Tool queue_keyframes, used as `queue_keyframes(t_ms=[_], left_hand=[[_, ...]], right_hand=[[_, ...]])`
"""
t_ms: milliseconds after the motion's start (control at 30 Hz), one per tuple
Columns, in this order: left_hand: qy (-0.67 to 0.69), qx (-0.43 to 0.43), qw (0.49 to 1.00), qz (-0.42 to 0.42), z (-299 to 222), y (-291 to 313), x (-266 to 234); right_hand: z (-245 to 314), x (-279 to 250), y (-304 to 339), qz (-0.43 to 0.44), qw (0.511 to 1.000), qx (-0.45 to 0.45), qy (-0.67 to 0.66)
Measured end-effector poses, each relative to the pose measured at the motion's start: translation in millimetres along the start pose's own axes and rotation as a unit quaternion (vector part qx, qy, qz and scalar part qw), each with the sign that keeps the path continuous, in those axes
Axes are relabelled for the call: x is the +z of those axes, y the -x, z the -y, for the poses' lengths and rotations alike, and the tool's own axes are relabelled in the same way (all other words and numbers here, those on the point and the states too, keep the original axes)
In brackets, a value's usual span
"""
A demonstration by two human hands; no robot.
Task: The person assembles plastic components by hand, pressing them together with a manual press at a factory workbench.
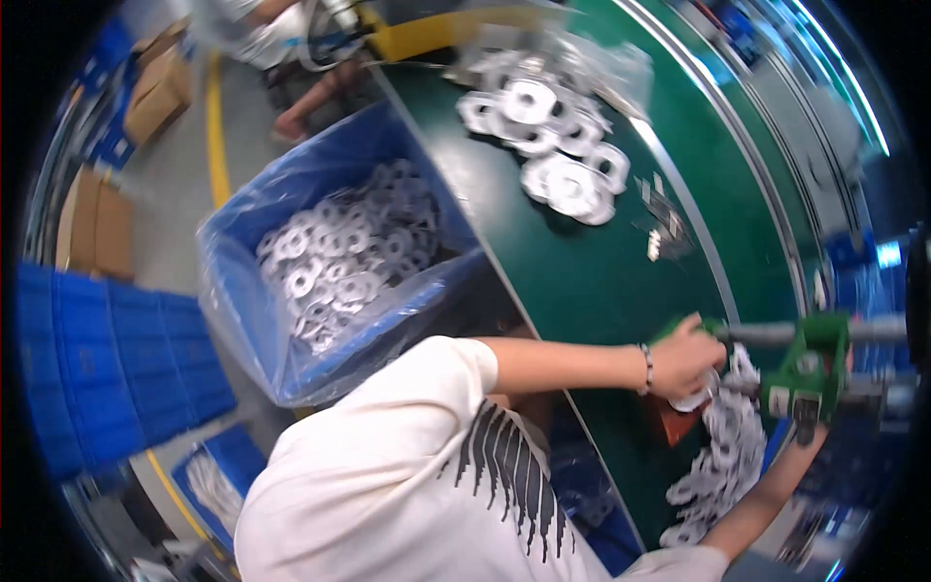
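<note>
My left hand point(687, 361), with a beaded bracelet at its wrist, is closed on a white ring-shaped part point(694, 396). It works above an orange-red block point(676, 423), right beside a green machine fixture point(807, 367) with a metal rod. My right forearm point(766, 500) reaches up toward that fixture from the lower right; the fixture hides most of the hand, so its fingers cannot be made out. Between my arms lies a long heap of white ring-shaped parts point(729, 441) on the green table.
More white rings point(572, 184) are piled farther along the green table point(562, 281), near small metal pieces point(664, 218). A blue bin point(228, 242) lined with clear plastic holds many rings at the table's left edge. Blue crates point(126, 364) and cardboard boxes point(94, 223) stand left. Another person point(291, 48) sits beyond.
</note>
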State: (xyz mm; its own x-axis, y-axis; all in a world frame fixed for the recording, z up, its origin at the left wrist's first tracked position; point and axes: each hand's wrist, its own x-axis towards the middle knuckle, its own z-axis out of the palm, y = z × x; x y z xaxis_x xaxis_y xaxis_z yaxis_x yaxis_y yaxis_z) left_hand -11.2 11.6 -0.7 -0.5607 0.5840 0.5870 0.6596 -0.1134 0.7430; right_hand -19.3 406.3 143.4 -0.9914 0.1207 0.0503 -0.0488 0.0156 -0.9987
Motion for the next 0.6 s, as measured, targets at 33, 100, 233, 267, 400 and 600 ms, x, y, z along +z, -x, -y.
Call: queue_keyframes(t_ms=[33,100,233,267,400,600], left_hand=[[0.047,0.003,0.998,-0.040,-1,3,-5],[0.117,-0.024,0.985,-0.123,-7,13,-20],[0.128,-0.027,0.947,-0.292,-7,48,-85],[0.104,-0.070,0.942,-0.310,-9,66,-112],[-0.113,-0.233,0.847,-0.463,32,171,-201],[-0.132,-0.317,0.763,-0.547,152,317,-272]], right_hand=[[-21,5,2,0.025,1.000,0.002,-0.004],[-57,12,17,0.095,0.991,0.034,-0.089],[-96,87,63,0.128,0.962,0.070,-0.230],[-93,121,85,0.075,0.966,0.050,-0.244],[-121,207,153,-0.522,0.835,-0.156,0.074],[-130,424,160,-0.166,0.820,-0.394,0.381]])
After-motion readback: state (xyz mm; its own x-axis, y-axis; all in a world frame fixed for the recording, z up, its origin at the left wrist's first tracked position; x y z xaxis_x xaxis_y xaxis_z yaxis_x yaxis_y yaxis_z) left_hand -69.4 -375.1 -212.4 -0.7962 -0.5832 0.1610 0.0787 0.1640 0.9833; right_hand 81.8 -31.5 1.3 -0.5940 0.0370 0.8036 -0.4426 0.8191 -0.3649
